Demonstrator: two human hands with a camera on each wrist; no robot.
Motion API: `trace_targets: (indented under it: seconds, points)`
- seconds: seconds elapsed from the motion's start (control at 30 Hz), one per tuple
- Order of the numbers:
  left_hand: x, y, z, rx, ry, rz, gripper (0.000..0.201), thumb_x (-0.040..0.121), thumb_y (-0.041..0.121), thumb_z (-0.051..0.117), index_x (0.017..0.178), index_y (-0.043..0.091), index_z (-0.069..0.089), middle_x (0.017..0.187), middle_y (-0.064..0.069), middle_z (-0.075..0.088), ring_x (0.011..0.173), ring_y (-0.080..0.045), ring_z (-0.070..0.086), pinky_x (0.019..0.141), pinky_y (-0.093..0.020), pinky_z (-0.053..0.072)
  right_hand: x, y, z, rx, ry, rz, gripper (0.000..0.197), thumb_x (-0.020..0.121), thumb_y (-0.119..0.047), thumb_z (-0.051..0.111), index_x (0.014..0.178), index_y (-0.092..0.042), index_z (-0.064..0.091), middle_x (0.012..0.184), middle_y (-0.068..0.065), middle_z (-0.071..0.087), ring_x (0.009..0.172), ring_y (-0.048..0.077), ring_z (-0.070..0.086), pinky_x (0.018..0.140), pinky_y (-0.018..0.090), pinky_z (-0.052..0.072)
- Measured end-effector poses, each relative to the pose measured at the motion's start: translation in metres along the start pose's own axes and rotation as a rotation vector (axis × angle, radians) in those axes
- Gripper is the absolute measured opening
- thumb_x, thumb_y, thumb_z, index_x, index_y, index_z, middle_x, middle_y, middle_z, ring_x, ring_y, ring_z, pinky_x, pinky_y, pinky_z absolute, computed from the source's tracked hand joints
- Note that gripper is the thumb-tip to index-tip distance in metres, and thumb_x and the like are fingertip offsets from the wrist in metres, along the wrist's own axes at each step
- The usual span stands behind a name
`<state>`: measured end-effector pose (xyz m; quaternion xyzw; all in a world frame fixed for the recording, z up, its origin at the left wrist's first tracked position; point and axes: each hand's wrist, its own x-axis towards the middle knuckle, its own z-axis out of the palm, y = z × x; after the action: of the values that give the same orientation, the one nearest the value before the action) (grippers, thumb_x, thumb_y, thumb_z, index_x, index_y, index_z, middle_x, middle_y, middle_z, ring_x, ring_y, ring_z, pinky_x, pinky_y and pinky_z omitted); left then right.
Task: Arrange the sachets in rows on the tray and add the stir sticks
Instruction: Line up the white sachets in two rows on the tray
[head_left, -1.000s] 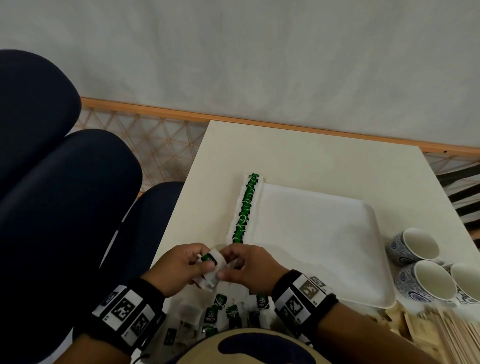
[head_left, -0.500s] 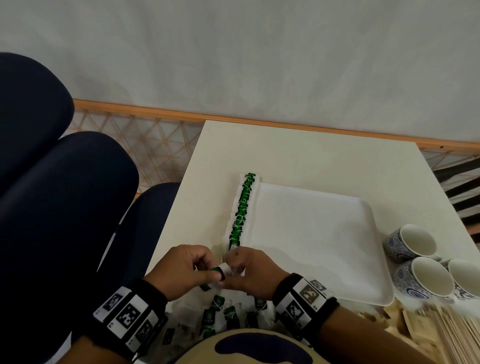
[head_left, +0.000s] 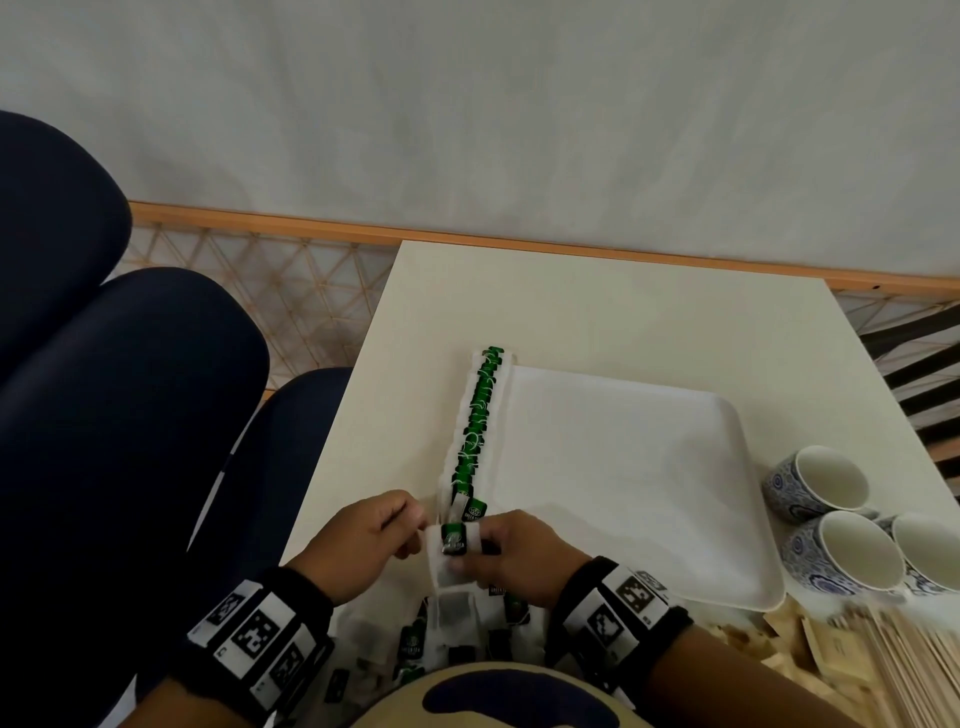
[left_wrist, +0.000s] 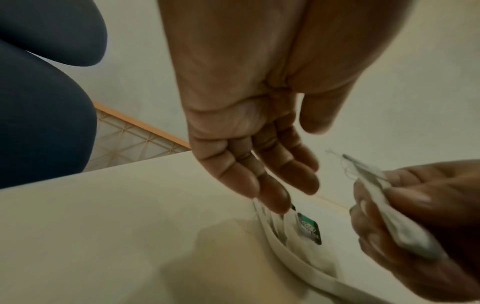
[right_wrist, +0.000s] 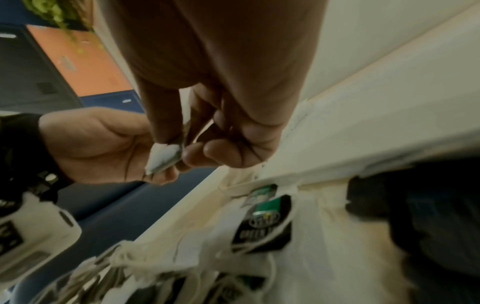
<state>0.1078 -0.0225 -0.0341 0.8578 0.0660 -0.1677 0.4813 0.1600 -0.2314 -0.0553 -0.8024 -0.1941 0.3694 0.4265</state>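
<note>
Chairs: dark blue, left of the table.

Left hand: positioned at the table's near edge, just left of the tray's near-left corner. In the head view the back of the hand faces up and the fingers curl inward. In the left wrist view the fingers extend loosely, tips just above the near end of the row, and hold nothing. A marker band sits on the wrist.

Row: green-labelled sachets packed on edge along the left side of the tray, running from the far-left corner toward the near edge. The nearest sachet of the row leans, its label facing up.

Sachet: held just off the near end of the row, between the two hands, label facing up.

Right hand: immediately right of the left hand, knuckles up. Thumb and fingers are closed on the sachet; the right wrist view shows its white edge pinched between them. The other fingers are curled under.

Pile: loose sachets on the table below both hands, at the near edge.

Cups: three patterned cups, right of the tray.

Sticks: wooden bundle at the near-right corner, apart from the tray.
</note>
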Motion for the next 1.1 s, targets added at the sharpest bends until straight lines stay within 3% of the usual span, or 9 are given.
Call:
trace_targets:
  seconds: [0.13, 0.23, 0.33, 0.43, 0.57, 0.73, 0.87, 0.97, 1.1]
  points:
    - [0.011, 0.002, 0.005, 0.187, 0.085, -0.003, 0.009, 0.092, 0.023, 0.058, 0.094, 0.03, 0.062, 0.082, 0.009, 0.062, 0.078, -0.006, 0.059, 0.075, -0.023, 0.049, 0.0, 0.009, -0.01, 0.376, 0.108, 0.11, 0.011, 0.085, -0.015, 0.067, 0.093, -0.009, 0.072, 0.077, 0.008, 0.068, 0.064, 0.016, 0.061, 0.061, 0.028, 0.05]
    - [0.024, 0.012, 0.013, 0.373, 0.06, 0.077, 0.028, 0.089, 0.023, 0.059, 0.112, 0.038, 0.057, 0.092, 0.012, 0.052, 0.083, -0.006, 0.053, 0.076, -0.022, 0.046, -0.002, 0.011, -0.019, 0.634, 0.153, 0.191, 0.022, 0.081, 0.002, 0.055, 0.099, 0.002, 0.069, 0.084, 0.018, 0.067, 0.062, 0.021, 0.059, 0.054, 0.027, 0.045]
    - [0.042, 0.02, 0.022, 0.558, 0.036, 0.123, 0.041, 0.085, 0.031, 0.063, 0.124, 0.038, 0.051, 0.105, 0.01, 0.043, 0.101, -0.012, 0.048, 0.086, -0.027, 0.045, -0.006, 0.015, -0.028, 0.741, 0.168, 0.216, 0.021, 0.08, -0.005, 0.058, 0.098, 0.004, 0.064, 0.086, 0.023, 0.064, 0.062, 0.025, 0.059, 0.054, 0.028, 0.045]
    - [0.054, 0.024, 0.027, 0.734, 0.01, 0.132, 0.046, 0.078, 0.039, 0.069, 0.12, 0.036, 0.051, 0.11, 0.006, 0.042, 0.103, -0.017, 0.044, 0.088, -0.033, 0.044, -0.009, 0.021, -0.031, 0.655, 0.225, 0.208, 0.01, 0.092, -0.009, 0.062, 0.093, 0.001, 0.061, 0.087, 0.02, 0.068, 0.065, 0.023, 0.063, 0.057, 0.028, 0.049]
    - [0.061, 0.025, 0.031, 0.865, 0.0, 0.146, 0.041, 0.075, 0.031, 0.069, 0.112, 0.034, 0.053, 0.106, 0.006, 0.039, 0.097, -0.017, 0.042, 0.08, -0.03, 0.04, -0.011, 0.031, -0.033, 0.606, 0.254, 0.209, 0.015, 0.089, -0.009, 0.067, 0.08, -0.003, 0.056, 0.086, 0.02, 0.068, 0.07, 0.023, 0.065, 0.064, 0.031, 0.053]
    - [0.062, 0.023, 0.032, 0.846, 0.003, 0.187, 0.033, 0.075, 0.03, 0.07, 0.105, 0.035, 0.057, 0.1, 0.009, 0.033, 0.094, -0.015, 0.039, 0.076, -0.028, 0.035, -0.013, 0.037, -0.034, 0.3, 0.296, 0.185, 0.07, 0.057, -0.057, 0.074, 0.087, 0.005, 0.063, 0.091, 0.016, 0.072, 0.069, 0.016, 0.053, 0.068, 0.031, 0.044]
    - [0.063, 0.021, 0.031, 0.82, -0.005, 0.178, 0.031, 0.074, 0.036, 0.072, 0.102, 0.032, 0.061, 0.105, 0.008, 0.038, 0.1, -0.018, 0.042, 0.079, -0.03, 0.036, -0.006, 0.042, -0.033, 0.169, 0.302, 0.163, 0.028, 0.078, -0.033, 0.072, 0.089, -0.008, 0.069, 0.091, 0.007, 0.075, 0.091, 0.023, 0.069, 0.091, 0.042, 0.051]
    - [0.064, 0.019, 0.029, 0.815, 0.019, 0.145, 0.041, 0.072, 0.039, 0.072, 0.109, 0.034, 0.056, 0.11, 0.007, 0.041, 0.102, -0.017, 0.041, 0.082, -0.031, 0.038, -0.001, 0.04, -0.031, 0.071, 0.297, 0.154, 0.018, 0.083, -0.028, 0.069, 0.091, -0.012, 0.068, 0.091, 0.004, 0.075, 0.091, 0.019, 0.069, 0.091, 0.042, 0.051]
    - [0.064, 0.021, 0.027, 0.826, 0.009, 0.161, 0.044, 0.07, 0.04, 0.074, 0.109, 0.038, 0.053, 0.104, 0.009, 0.036, 0.098, -0.015, 0.038, 0.084, -0.031, 0.038, 0.002, 0.039, -0.03, -0.001, 0.356, 0.185, 0.029, 0.084, -0.032, 0.07, 0.094, -0.005, 0.066, 0.094, 0.011, 0.071, 0.087, 0.024, 0.066, 0.082, 0.034, 0.05]
